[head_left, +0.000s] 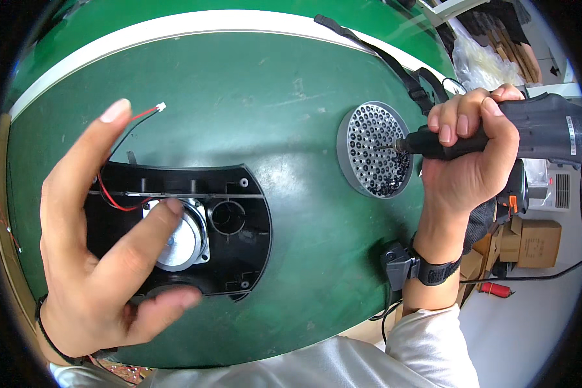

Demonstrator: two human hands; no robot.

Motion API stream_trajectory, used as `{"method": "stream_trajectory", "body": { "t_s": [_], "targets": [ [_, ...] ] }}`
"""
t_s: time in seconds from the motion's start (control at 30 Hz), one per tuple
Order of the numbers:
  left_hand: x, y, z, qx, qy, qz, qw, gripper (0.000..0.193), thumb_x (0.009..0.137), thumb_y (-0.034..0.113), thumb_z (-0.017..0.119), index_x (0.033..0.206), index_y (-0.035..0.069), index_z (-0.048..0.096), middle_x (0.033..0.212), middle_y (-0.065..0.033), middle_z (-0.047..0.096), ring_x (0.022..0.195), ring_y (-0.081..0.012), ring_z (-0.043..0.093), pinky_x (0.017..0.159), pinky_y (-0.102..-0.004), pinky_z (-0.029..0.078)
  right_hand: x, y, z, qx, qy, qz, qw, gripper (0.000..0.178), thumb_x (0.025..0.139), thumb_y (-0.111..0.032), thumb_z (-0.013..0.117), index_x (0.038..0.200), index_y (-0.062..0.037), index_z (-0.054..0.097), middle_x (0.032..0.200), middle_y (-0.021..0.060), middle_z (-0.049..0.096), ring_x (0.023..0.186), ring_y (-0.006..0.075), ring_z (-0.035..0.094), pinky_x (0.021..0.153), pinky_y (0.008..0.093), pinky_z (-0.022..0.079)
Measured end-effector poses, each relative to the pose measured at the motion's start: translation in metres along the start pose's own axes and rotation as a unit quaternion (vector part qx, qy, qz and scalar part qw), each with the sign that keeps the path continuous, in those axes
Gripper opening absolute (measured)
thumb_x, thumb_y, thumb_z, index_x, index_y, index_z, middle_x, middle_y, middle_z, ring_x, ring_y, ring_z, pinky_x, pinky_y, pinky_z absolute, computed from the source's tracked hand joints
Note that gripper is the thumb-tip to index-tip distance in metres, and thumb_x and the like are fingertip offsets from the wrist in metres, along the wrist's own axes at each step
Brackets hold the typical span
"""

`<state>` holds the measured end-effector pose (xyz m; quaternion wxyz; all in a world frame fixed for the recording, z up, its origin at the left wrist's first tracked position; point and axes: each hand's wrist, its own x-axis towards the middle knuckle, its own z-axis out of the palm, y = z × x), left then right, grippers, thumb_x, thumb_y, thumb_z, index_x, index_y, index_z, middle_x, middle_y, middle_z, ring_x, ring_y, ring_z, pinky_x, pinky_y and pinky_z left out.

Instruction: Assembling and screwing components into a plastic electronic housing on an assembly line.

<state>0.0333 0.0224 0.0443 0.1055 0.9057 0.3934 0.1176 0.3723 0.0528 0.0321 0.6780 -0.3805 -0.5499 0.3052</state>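
Observation:
My left hand (pixel 103 258) is spread over a black plastic housing (pixel 255 223) that lies on the green table. One fingertip rests at the upper edge of a round silver speaker (pixel 180 249) seated in the housing. A red and black wire pair with a white plug (pixel 161 107) runs up past my outstretched finger. My right hand (pixel 465 149) is wrapped around a black electric screwdriver (pixel 537 126). Its bit points left over a round grey screw tray (pixel 344 158), whose holes hold several dark screws. Loose dark screws are heaped along the tray's lower right side.
A black strap (pixel 401 71) lies across the table's white far edge. A black device is strapped to my right wrist (pixel 401 265). Cardboard boxes (pixel 540 244) and a red spool (pixel 496 290) are off to the right, below table level.

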Motion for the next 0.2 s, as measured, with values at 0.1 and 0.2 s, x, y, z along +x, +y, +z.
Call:
{"method": "stream_trajectory", "body": {
  "t_s": [0.1, 0.2],
  "targets": [
    [-0.007, 0.004, -0.004, 0.044, -0.032, -0.002, 0.999, 0.052, 0.08, 0.046, 0.073, 0.118, 0.01, 0.072, 0.152, -0.0368, 0.038, 0.139, -0.0535, 0.039, 0.114, -0.0584, 0.033, -0.001, 0.005, 0.005, 0.012, -0.006, 0.003, 1.0, 0.023, 0.095, -0.017, 0.052, 0.116, -0.0114, 0.047, 0.071, 0.0012, 0.045, 0.058, 0.0123, 0.043, 0.064, 0.0312, 0.04],
    [-0.012, 0.003, 0.002, 0.096, -0.042, 0.001, 0.995, 0.061, 0.078, 0.056, 0.074, 0.119, 0.011, 0.072, 0.153, -0.0318, 0.041, 0.142, -0.0542, 0.034, 0.116, -0.0597, 0.029, -0.006, 0.007, -0.004, 0.031, -0.001, 0.025, 0.999, 0.027, 0.094, -0.02, 0.053, 0.12, -0.0117, 0.048, 0.071, 0.0013, 0.045, 0.059, 0.0127, 0.045, 0.064, 0.0312, 0.04]
  ]
}}
